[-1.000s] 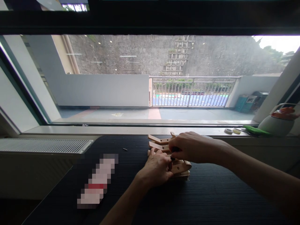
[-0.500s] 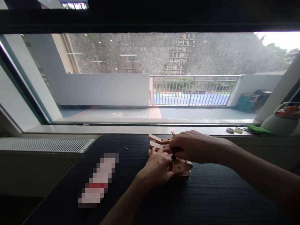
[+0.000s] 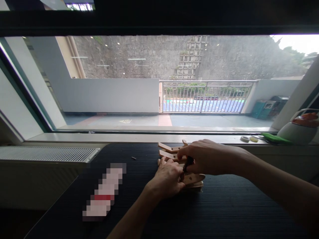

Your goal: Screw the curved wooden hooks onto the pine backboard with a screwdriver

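Observation:
My right hand [image 3: 208,156] is closed around the dark handle of what looks like a screwdriver [image 3: 189,162], pointing down among the wooden pieces. Its tip is hidden behind my left fingers. Beside it my left hand [image 3: 169,176] grips the near edge of the wooden assembly [image 3: 194,179], fingers curled over the wood. Several pale, angled wooden arms with dark holes make up this assembly; one bent arm [image 3: 166,154] sticks out to the left behind my left hand. My hands cover the middle of it.
A small screw [image 3: 134,158] lies on the black table [image 3: 224,205], left of the wood. Nearer stands a blurred-out long object [image 3: 104,192]. On the windowsill [image 3: 139,137] are tape rolls [image 3: 245,138], a green cloth-like item [image 3: 275,138] and a white pot [image 3: 300,129]. A radiator [image 3: 47,153] is at left.
My right hand has turned slightly around the dark handle, and its fingers have shifted a little. My left hand and the wooden assembly stay in place.

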{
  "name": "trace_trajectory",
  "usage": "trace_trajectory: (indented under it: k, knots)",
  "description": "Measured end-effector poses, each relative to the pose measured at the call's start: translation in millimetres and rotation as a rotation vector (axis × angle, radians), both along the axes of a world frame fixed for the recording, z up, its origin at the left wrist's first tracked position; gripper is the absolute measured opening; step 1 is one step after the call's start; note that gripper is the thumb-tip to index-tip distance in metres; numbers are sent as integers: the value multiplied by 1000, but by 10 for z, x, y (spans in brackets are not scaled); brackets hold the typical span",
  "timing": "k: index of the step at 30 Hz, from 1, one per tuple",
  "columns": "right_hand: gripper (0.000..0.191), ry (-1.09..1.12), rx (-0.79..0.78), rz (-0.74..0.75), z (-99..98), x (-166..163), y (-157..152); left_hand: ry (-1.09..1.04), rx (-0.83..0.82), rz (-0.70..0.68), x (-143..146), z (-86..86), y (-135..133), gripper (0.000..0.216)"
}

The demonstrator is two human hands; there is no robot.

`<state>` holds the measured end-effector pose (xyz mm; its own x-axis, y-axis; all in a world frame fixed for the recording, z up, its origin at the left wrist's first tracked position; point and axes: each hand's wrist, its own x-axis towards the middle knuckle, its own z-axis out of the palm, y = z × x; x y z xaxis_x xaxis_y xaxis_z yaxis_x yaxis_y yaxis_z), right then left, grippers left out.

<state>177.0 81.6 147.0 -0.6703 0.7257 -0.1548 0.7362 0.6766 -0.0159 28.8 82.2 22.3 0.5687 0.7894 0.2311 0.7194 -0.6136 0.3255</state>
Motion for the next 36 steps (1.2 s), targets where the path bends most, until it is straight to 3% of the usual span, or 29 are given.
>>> trace_trajectory:
  k: [5, 13, 22, 29, 36]
  knots:
    - [13, -28, -1, 48, -33, -5, 2, 16, 26, 22, -5, -35, 21, 13]
    - [26, 48, -14, 37, -128, 14, 61, 13, 2, 6, 23, -17, 12, 10]
    - [18, 77, -65, 39, 27, 106, 63, 44, -51, 0, 46, 37, 17, 26]
    - [15, 143, -151, 98, -20, 136, 109, 66, -54, 17, 43, 0, 52, 19]
    - [14, 146, -98, 122, -67, 134, 116, 35, -71, 31, 73, 80, 52, 33]
